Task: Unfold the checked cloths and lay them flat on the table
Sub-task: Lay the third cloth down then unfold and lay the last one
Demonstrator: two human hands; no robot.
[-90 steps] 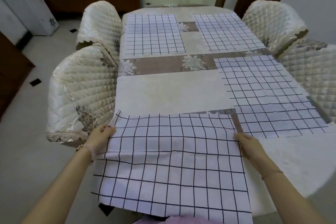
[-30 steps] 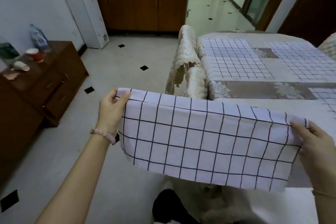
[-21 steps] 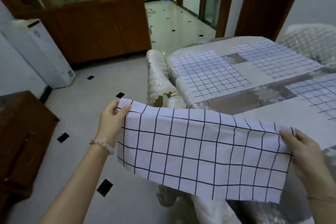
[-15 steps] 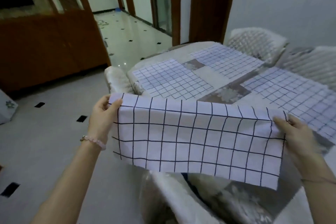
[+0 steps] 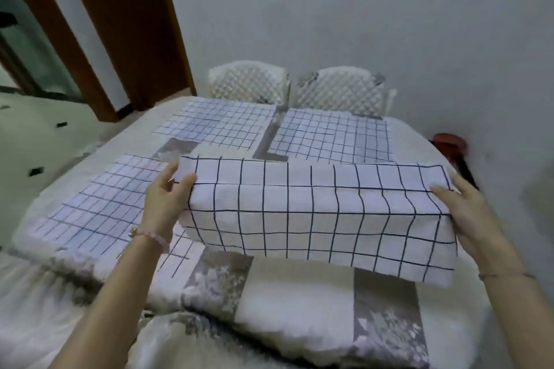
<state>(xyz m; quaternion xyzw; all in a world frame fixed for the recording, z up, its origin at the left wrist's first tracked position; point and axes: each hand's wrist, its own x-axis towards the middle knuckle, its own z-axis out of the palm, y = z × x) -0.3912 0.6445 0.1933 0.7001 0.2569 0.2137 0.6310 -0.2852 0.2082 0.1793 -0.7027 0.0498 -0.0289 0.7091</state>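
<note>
Hanging over the near right part of the surface, the held cloth isn't down yet. Its top strip is pulled level between both hands and the rest drops over the front as a flap. The lower edge is just above the patterned cover, poss. brushing it, can't tell.

The left hand pinches the left end, thumb on top, fingers underneath. The right hand grips the right end, thumb on top too.

Risks, my read:
- The left end sits over the right edge of the near-left cloth, so lowering it straight down would overlap that one. It prob. needs a shift to the right first.
- The right end is already close to the rounded edge of the surface, so too big a shift leaves a corner hanging off.
- The flap could tuck under and trap a fold if it's lowered w/o drawing the near edge toward the body.
- Dragging it across could pull the neighbour askew.

Look of it: white w/ thin dark grid lines, fairly straight along the top and wavy near the right end where the fabric bunches. It seems thin and limp, so it should sag wherever it isn't held. Single or doubled, can't tell.

Further out, the far-left cloth and far-right cloth lie flat w/ a gap between. Quilted chairs stand behind them. A red thing shows past the right edge, unclear what.
</note>
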